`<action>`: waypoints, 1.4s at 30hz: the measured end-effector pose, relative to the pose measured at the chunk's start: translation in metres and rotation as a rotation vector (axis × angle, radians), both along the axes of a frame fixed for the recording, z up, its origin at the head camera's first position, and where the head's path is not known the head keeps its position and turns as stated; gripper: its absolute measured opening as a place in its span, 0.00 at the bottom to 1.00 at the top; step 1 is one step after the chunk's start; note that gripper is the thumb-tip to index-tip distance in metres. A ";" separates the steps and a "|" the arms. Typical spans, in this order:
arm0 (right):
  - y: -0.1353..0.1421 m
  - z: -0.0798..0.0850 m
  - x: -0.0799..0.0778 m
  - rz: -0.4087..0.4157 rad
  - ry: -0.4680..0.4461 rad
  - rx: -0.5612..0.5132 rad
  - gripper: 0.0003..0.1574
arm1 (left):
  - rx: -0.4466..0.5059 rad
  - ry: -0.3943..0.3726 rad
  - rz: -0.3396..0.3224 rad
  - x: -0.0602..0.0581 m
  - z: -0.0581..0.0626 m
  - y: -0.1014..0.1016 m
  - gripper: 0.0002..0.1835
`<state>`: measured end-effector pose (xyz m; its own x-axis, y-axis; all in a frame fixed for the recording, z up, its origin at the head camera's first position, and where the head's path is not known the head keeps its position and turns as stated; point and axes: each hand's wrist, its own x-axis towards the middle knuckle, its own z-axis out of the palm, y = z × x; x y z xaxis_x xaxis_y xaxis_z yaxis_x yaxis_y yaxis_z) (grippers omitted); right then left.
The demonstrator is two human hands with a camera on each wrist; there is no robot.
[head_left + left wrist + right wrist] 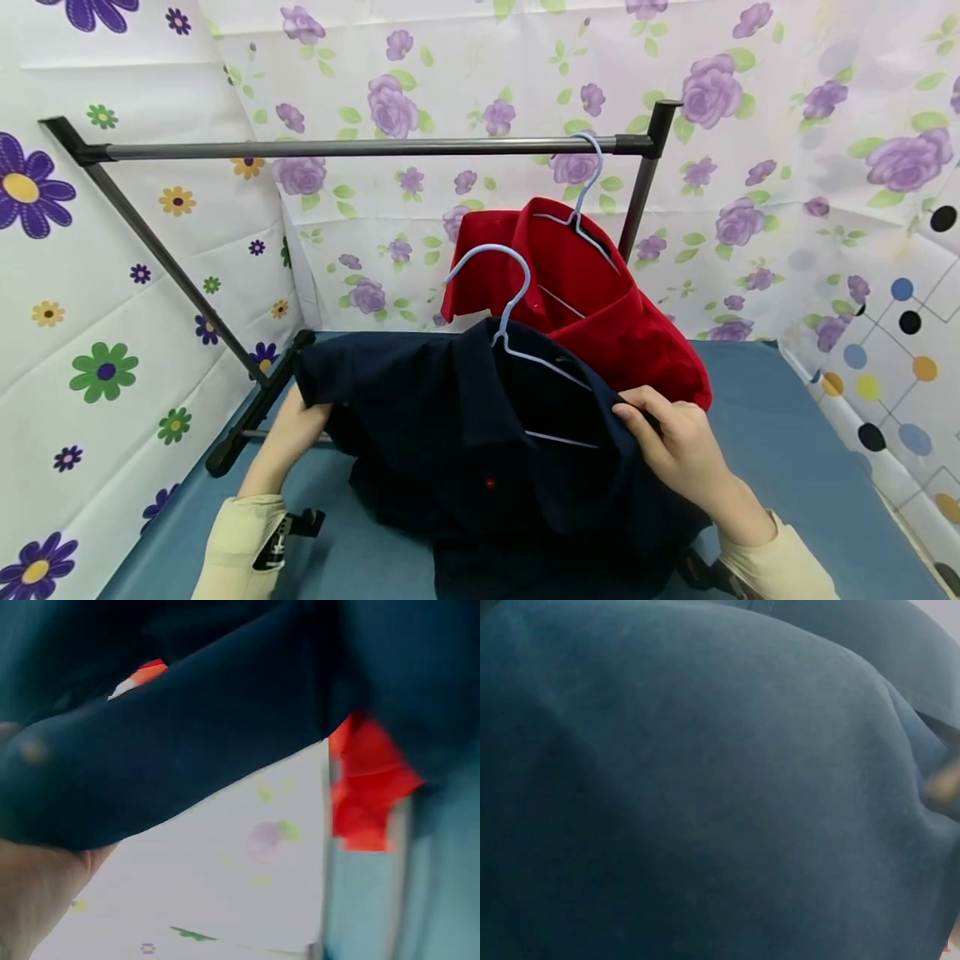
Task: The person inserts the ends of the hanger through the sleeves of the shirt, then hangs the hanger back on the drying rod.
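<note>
A dark navy shirt (420, 417) with a collar and a red button sits on a light blue hanger (517, 287), whose hook stands up out of the neck. At the shirt's left end, my left hand (288, 429) grips the sleeve, with the fingers mostly hidden by cloth. The sleeve (172, 750) stretches across the left wrist view. My right hand (675, 446) pinches the fabric near the shoulder on the right, between thumb and fingers. Navy cloth (727, 765) fills most of the right wrist view. Behind it, a red shirt (622, 317) hangs on another hanger (585, 183).
A dark metal clothes rack (360, 149) stands on the blue table surface (765, 433), and the red shirt's hanger is hooked over its bar near the right end. Flowered sheets (465, 83) cover the walls behind and to the left.
</note>
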<state>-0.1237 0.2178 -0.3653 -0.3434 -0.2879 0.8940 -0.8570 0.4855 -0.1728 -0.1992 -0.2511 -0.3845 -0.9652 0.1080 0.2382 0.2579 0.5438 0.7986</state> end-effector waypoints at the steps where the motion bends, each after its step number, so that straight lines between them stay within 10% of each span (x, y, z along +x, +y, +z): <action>1: -0.001 0.001 0.000 -0.004 0.003 -0.004 0.24 | 0.011 0.033 0.011 -0.001 0.007 -0.001 0.21; 16: -0.014 0.016 -0.010 -0.004 0.064 -0.137 0.27 | 0.181 0.662 0.133 0.002 0.110 -0.002 0.10; 26: -0.024 0.030 -0.012 0.061 0.076 -0.191 0.27 | 0.265 0.871 0.168 0.016 0.159 0.000 0.13; 36: -0.031 0.027 -0.013 0.119 0.098 -0.098 0.25 | 0.296 0.862 0.236 0.014 0.137 -0.016 0.14; 42: -0.035 0.017 -0.014 0.162 0.073 -0.036 0.22 | 0.275 0.699 0.315 0.008 0.108 -0.030 0.11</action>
<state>-0.1378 0.1825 -0.3482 -0.2285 -0.3015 0.9257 -0.9345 0.3345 -0.1217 -0.1914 -0.2815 -0.2763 -0.5586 -0.2943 0.7755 0.6140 0.4818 0.6252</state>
